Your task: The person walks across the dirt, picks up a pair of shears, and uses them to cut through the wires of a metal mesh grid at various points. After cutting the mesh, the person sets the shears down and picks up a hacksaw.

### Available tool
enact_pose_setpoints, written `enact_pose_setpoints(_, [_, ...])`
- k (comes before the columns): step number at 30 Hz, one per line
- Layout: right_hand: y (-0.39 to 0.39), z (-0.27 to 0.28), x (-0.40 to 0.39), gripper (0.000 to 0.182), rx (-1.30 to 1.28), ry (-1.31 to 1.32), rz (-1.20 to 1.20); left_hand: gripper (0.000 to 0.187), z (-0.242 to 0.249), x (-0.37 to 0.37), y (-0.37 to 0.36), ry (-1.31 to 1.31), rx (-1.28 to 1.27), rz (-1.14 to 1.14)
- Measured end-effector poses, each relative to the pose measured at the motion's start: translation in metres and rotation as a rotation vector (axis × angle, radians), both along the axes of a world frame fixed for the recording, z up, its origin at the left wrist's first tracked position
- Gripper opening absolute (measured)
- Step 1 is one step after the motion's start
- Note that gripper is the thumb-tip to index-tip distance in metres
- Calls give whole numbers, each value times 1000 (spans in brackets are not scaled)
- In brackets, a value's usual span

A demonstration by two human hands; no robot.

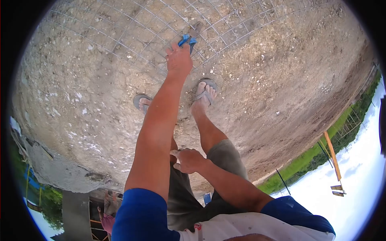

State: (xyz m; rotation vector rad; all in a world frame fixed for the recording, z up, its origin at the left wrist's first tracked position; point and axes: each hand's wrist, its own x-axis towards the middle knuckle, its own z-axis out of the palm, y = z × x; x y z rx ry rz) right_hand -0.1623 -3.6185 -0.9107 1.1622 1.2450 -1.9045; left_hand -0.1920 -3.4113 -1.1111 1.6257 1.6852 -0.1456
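Note:
My left hand (179, 60) reaches down to the ground, fingers bent around blue-handled pliers (184, 39). The dark head of the tool lies over a wire mesh (132, 30), and its jaws are too small to make out clearly. My right hand (190, 160) is closer to my body, beside my left knee and behind the left forearm. Its fingers are curled, and whatever they may hold is hidden. My feet stand in grey flip-flops (209, 83) just short of the mesh edge.
Rough, dusty soil (261, 88) with pale crumbs surrounds my feet. A grey concrete slab edge (60, 170) is at lower left. Behind me, another person (107, 219) stands near a grey wall (75, 215). An orange post (332, 154) rises at right, by green grass (297, 168).

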Motion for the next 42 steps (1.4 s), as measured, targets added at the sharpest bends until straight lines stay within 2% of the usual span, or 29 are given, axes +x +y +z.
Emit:
enact_pose_setpoints(1, [2,3,1,56,4,18,24,41,1,4,1,35,14,1])
enact_pose_setpoints(4, [0,0,8,57,-21,44,-53,35,27,-5,10,10,-26,114])
enact_pose_setpoints(7, [19,3,18,55,-50,27,-212,33,56,-24,10,-86,-3,119])
enact_pose_setpoints(9, [45,-11,40,53,-25,15,-392,33,73,-29,27,67,-38,-33])
enact_pose_setpoints(10, [68,-27,53,52,108,-35,-418,33,77,-29,32,138,-59,-107])
enact_pose_setpoints(12, [114,-84,81,62,738,-253,-271,35,42,-51,25,35,64,-127])
enact_pose_setpoints(13, [145,-112,100,69,871,-283,-261,36,27,-60,23,-12,130,-133])
enact_pose_setpoints(15, [192,-172,126,72,927,-359,-285,35,23,-62,22,-78,132,-90])
enact_pose_setpoints(17, [225,-192,129,74,862,-410,-11,34,37,-57,12,-68,89,-15])
enact_pose_setpoints(19, [236,-204,131,80,722,-341,-39,35,84,-45,-8,25,3,97])
enact_pose_setpoints(22, [231,-202,118,85,672,-337,-65,43,71,-67,-71,-302,27,426])
enact_pose_setpoints(23, [226,-197,117,86,680,-362,-65,44,66,-73,-75,-295,48,424])
enact_pose_setpoints(26, [225,-182,112,85,945,-568,104,47,48,-84,-71,-257,83,377])
enact_pose_setpoints(28, [233,-221,125,78,862,-493,23,49,38,-90,-53,-193,64,281])
enact_pose_setpoints(29, [235,-238,132,75,816,-457,-17,47,45,-92,-40,-177,-57,256])
enact_pose_setpoints(32, [250,-237,135,70,666,-367,130,40,45,-93,-37,-165,-39,313])
enact_pose_setpoints(35, [239,-225,137,73,847,-293,63,34,38,-101,-41,-252,-197,442])
enact_pose_setpoints(38, [239,-218,135,72,897,-234,15,32,26,-110,-48,-255,-100,380])
enact_pose_setpoints(41, [242,-217,134,71,852,-258,55,32,56,-107,-30,-292,-278,407])
enact_pose_setpoints(42, [246,-212,132,71,803,-278,91,32,50,-104,-31,-288,-221,400])
